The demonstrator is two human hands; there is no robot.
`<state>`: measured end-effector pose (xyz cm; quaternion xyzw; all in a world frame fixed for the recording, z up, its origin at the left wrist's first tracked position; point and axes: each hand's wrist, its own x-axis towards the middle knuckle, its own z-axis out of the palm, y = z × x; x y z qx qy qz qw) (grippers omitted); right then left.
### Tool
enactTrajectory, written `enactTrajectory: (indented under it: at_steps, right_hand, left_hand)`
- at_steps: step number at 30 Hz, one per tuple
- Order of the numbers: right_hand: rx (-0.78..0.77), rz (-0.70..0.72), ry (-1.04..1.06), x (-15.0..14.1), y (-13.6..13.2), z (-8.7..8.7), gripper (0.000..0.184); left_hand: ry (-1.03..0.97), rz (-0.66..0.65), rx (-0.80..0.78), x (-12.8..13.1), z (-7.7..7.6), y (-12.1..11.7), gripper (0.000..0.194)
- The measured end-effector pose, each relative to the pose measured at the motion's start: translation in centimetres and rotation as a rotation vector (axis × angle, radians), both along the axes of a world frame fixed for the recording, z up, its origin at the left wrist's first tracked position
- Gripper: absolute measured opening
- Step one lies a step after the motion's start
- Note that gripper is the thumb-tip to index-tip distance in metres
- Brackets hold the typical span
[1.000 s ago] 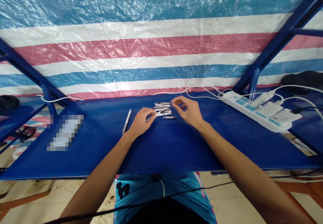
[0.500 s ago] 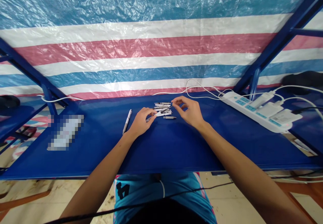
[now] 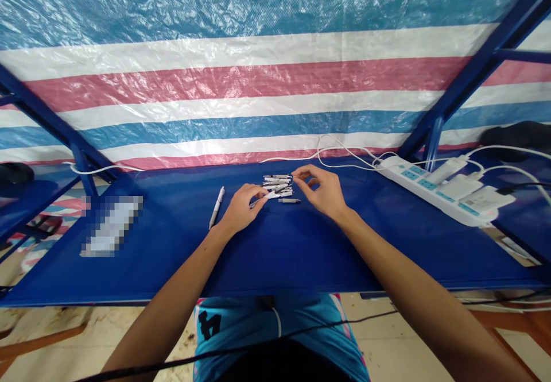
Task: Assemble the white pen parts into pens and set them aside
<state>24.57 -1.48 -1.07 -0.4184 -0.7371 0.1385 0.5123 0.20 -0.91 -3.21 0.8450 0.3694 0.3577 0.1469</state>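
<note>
At the far left, a dark rounded object (image 3: pixel 15 173) sits on a shelf beyond the blue steel frame (image 3: pixel 51 120), and a white cable (image 3: pixel 97 170) runs along the far edge of the blue table (image 3: pixel 293 255). Near the table's left side lies an obscured, pixelated object (image 3: pixel 112 226), too blurred to identify. Further right, a whole white pen (image 3: pixel 217 207) lies at a slant, just beside the left hand (image 3: pixel 241 208). That hand is mostly closed, with its fingertips pinching a slim white pen part (image 3: pixel 264 196) whose dark tip points left. Just beyond the fingers is a small pile of white-and-black pen parts (image 3: pixel 278 184), lying roughly side by side and crossing in places near the middle of the table. A single pen part (image 3: pixel 289 200) lies apart on the near side of the pile. The right hand (image 3: pixel 322 191) is half open and raised, its curved fingers (image 3: pixel 301 170) at the pile's right end, with nothing visible in its grip. Further right, white cables (image 3: pixel 340 152) loop into a white power strip (image 3: pixel 430 189) carrying white plug adapters (image 3: pixel 471 189). A dark object (image 3: pixel 519 134) sits beyond them, and a striped tarpaulin (image 3: pixel 258 77) hangs behind everything.
</note>
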Motion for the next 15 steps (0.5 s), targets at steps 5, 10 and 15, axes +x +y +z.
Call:
enactTrajectory:
  at_steps: [5,10,15]
  right_hand:
    - [-0.006,0.005,0.012,-0.03,-0.01,0.0,0.014]
    - [-0.018,0.001,0.025,-0.09,-0.03,0.02,0.014]
    - [-0.027,0.004,0.049,-0.11,-0.13,0.08,0.013]
  left_hand:
    - [0.003,0.001,0.0,0.05,0.06,-0.02,0.02]
    - [0.002,0.003,-0.002,0.01,-0.03,0.02,0.02]
    - [-0.014,0.0,0.0,-0.09,-0.08,0.07,0.02]
